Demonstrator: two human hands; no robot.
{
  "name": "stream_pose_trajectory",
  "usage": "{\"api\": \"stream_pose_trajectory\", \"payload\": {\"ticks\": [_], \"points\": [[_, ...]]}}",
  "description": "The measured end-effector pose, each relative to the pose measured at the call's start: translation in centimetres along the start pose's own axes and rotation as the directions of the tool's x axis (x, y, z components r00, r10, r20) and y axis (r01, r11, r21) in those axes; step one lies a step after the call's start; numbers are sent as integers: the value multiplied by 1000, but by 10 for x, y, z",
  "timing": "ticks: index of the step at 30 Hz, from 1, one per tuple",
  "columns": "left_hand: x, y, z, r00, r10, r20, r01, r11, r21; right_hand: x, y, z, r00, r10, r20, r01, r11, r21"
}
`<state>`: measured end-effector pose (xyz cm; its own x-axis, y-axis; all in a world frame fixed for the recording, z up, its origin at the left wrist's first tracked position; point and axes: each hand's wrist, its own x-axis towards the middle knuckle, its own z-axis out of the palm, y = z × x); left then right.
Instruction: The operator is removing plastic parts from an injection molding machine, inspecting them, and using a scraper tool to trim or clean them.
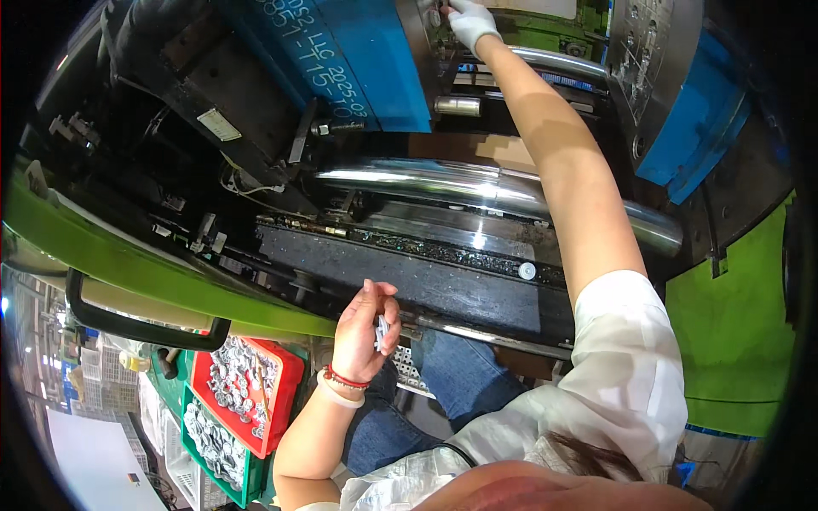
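Nearest, the person's bare left hand (365, 330) hovers above their lap, fingers curled shut around a few small silvery metal parts (381, 330). Just below and to the left sit a red tray (288, 383) and a green tray (247, 477), both heaped with similar silvery pieces (too small to tell apart). Beyond the hand runs the machine's green edge (153, 277), then a polished steel bar (477, 187). Farthest off, the gloved right hand (467, 21) reaches deep between the blue mould halves (375, 60); whether its fingers grip anything cannot be told.
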<state>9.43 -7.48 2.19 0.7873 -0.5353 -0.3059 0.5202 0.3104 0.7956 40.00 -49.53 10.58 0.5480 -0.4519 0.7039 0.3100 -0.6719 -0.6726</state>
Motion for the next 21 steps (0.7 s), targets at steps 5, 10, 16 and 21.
{"api": "stream_pose_trajectory", "payload": {"ticks": [5, 10, 16, 21], "points": [[2, -4, 1, 1000, 0, 14, -1, 999, 40, -28, -31, -25, 949, 6, 315, 176, 819, -547], [11, -12, 3, 999, 18, -27, -15, 994, 107, -36, -74, -65, 879, 180, 442, 113, 822, -559], [7, -9, -7, 989, 73, -131, -52, 986, 156, -94, -144, -66, 953, -250, 169, 292, 906, -306], [8, -11, -7, 974, 189, -128, -153, 956, 249, -245, -205, -87, 394, -514, 762, 543, 799, 258]]}}
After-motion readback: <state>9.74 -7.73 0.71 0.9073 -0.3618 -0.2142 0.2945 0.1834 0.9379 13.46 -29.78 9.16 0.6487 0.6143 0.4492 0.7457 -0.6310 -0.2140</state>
